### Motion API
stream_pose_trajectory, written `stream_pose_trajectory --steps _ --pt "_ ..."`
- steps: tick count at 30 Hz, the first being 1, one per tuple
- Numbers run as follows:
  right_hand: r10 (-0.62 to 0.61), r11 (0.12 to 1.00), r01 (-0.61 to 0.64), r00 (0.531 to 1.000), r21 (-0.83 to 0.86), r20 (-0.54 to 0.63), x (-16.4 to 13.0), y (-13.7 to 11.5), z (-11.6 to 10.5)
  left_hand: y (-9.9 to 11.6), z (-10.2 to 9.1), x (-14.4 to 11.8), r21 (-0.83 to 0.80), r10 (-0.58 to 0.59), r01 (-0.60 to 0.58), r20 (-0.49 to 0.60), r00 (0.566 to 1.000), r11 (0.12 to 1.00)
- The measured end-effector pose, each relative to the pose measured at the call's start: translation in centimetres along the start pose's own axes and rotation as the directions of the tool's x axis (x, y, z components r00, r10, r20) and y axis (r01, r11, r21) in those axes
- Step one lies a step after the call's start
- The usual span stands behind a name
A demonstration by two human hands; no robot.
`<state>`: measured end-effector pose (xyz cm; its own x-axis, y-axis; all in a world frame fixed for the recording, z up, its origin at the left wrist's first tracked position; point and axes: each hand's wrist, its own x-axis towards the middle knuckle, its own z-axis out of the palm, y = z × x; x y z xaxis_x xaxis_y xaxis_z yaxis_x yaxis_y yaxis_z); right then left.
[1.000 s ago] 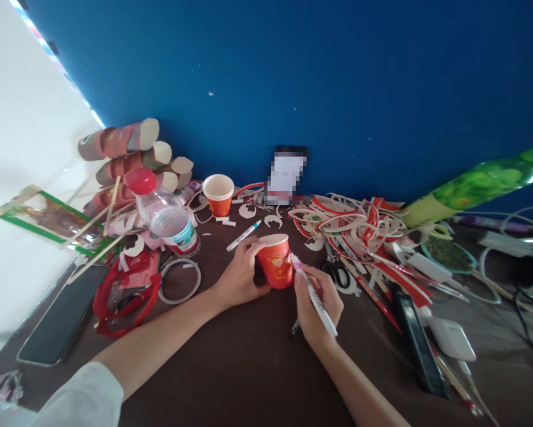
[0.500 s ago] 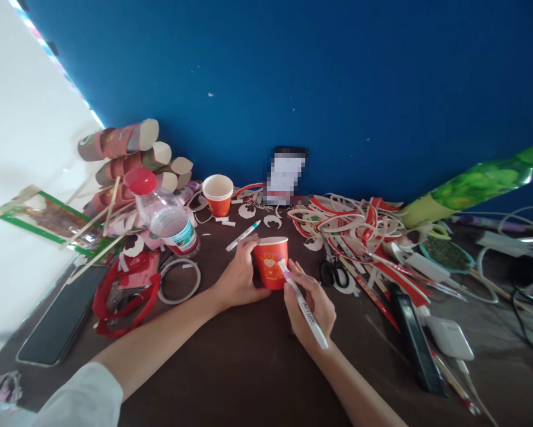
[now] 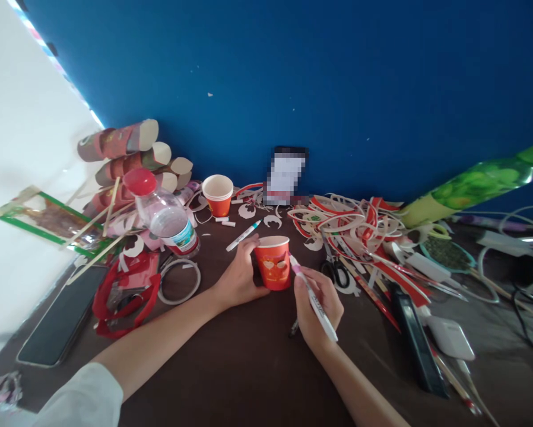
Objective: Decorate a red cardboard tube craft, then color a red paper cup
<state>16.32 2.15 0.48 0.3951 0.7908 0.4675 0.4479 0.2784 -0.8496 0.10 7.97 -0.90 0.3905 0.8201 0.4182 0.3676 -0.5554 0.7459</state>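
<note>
My left hand (image 3: 244,270) is closed around the left side of a red paper cup (image 3: 273,264), which stands upright on the dark table (image 3: 231,362). Yellowish heart-like prints show on the cup's front. In my right hand (image 3: 320,302) is a white marker (image 3: 317,311) with a pink-purple end, held like a pen. Its tip points at the cup's right side, close to the wall; whether it touches, I cannot tell. Behind my left hand lies a second white marker (image 3: 243,235) with a blue-green band. Another paper cup (image 3: 218,194) stands farther back.
A red-capped plastic bottle (image 3: 168,219), a white ring (image 3: 180,281) and a dark phone (image 3: 62,320) are at left. On the right are scissors (image 3: 335,270), tangled paper strips (image 3: 351,222) and a black stick-like object (image 3: 420,344). Another phone (image 3: 285,175) leans against the blue wall (image 3: 338,89).
My right hand has moved a little to the right with the marker, drawing its tip back from the cup's front towards its right edge. My left hand keeps its hold on the cup.
</note>
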Motion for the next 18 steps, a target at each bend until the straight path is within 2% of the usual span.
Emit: stream_pose_trajectory --steps 4,6,14,18 --pt "-0.152 0.986 0.14 0.978 0.093 0.144 -0.81 0.53 -0.06 -0.15 -0.06 0.02 -0.029 0.062 -0.061 0.042 0.997 0.998" --pt "-0.196 0.978 0.18 0.965 0.106 0.173 -1.05 0.79 -0.07 -0.14 -0.09 0.0 -0.038 0.071 -0.069 0.04 0.997 0.997" --pt "-0.047 0.997 0.036 0.987 0.073 0.154 -0.75 0.46 -0.01 0.17 -0.18 -0.1 -0.069 -0.018 0.022 0.054 0.998 0.997" --pt "0.032 0.999 -0.033 0.999 0.029 0.033 -0.12 0.06 0.11 0.26 -0.19 -0.01 -0.044 0.006 -0.005 0.035 0.999 0.999"
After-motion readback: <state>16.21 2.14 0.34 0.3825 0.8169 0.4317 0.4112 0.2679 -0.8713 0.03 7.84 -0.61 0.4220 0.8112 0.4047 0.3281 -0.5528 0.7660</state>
